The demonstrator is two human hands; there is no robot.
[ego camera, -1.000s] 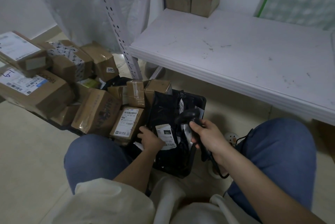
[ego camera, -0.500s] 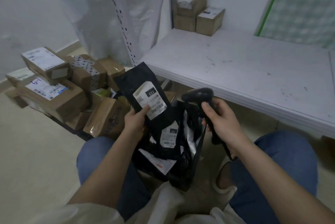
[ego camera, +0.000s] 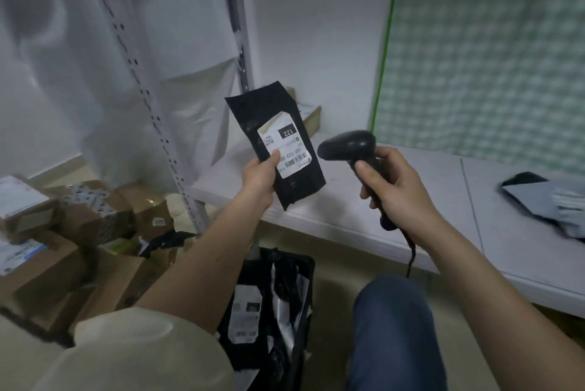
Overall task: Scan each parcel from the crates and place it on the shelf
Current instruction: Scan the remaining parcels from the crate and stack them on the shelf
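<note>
step in hand: scanning. our left hand grips a black parcel by its lower left edge, held up over the front of the shelf, its label facing us. our right hand is wrapped round the scanner, nose aimed left at the label, just beside the parcel but not touching. more bags wait in the crate below. next, we judge: line the beam on the barcode, pull the trigger, then lay the parcel on the shelf.
</note>
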